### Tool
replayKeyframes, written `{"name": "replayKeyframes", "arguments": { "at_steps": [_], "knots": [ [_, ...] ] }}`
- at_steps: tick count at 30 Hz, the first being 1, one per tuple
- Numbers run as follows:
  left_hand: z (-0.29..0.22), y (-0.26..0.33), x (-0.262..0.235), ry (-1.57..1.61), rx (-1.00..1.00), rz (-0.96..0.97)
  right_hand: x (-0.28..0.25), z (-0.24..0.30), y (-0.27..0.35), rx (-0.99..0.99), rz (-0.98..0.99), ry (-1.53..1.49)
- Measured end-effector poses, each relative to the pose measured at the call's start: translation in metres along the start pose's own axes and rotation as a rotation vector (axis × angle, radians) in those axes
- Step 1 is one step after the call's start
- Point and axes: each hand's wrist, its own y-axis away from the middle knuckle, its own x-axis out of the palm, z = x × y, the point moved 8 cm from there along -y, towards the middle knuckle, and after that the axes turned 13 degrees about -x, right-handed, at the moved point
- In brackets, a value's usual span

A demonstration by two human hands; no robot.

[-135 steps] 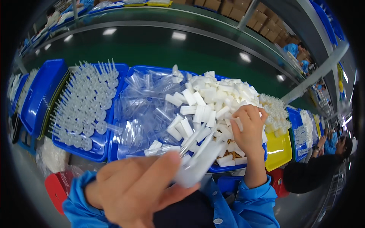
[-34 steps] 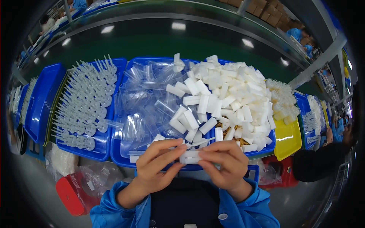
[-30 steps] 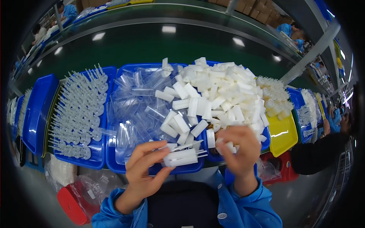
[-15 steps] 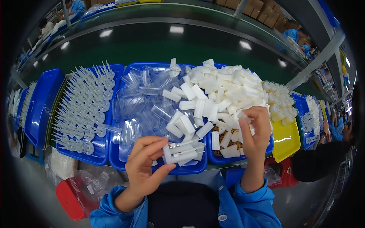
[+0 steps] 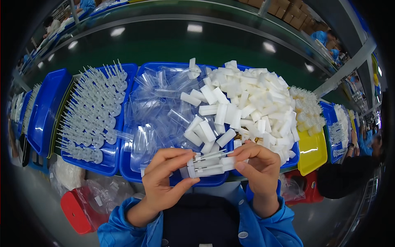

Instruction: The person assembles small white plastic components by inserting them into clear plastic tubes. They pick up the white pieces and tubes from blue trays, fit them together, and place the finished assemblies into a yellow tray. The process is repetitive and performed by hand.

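My left hand (image 5: 166, 177) is closed around the round bases of a few white plastic stem pieces (image 5: 191, 168), whose thin rods point right. White blocks seem to sit along some rods, partly mixed in view with blocks behind. At the rods' right ends, my right hand (image 5: 259, 166) pinches a small white block (image 5: 227, 164), held between thumb and fingers. Both hands are over the near edge of a blue tray (image 5: 123, 158) of clear plastic tubes (image 5: 154, 111). Just beyond my right hand rises a pile of white blocks (image 5: 255, 99).
On the left, a blue tray (image 5: 131, 76) carries many white stem pieces (image 5: 88, 115), beside stacked blue trays (image 5: 46, 113). A yellow tray (image 5: 312, 152) stands right, under yellowish-white parts (image 5: 306, 109). A green conveyor belt (image 5: 173, 45) runs behind. Red stools (image 5: 76, 212) stand below; co-workers sit farther off.
My right hand has come left and down from the block pile to the rod ends at my left hand. The left hand has shifted slightly right, still holding the stem pieces.
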Motion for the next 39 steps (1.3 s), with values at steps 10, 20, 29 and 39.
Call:
{"name": "replayKeyframes", "arguments": {
  "at_steps": [10, 20, 29, 39],
  "knots": [
    [-0.004, 0.001, 0.008, -0.138, 0.049, 0.118, 0.030, 0.027, -0.005, -0.242, 0.291, 0.466],
    [-0.003, 0.003, -0.004, -0.055, -0.021, 0.050, 0.021, 0.030, -0.021, -0.389, 0.354, 0.652],
    [0.000, 0.002, -0.011, 0.168, 0.021, 0.037, -0.005, -0.025, -0.060, -0.206, 0.340, 1.058],
    [0.003, 0.003, -0.014, 0.087, -0.011, -0.028, -0.013, 0.004, -0.042, -0.166, 0.213, 0.640]
  ]
}}
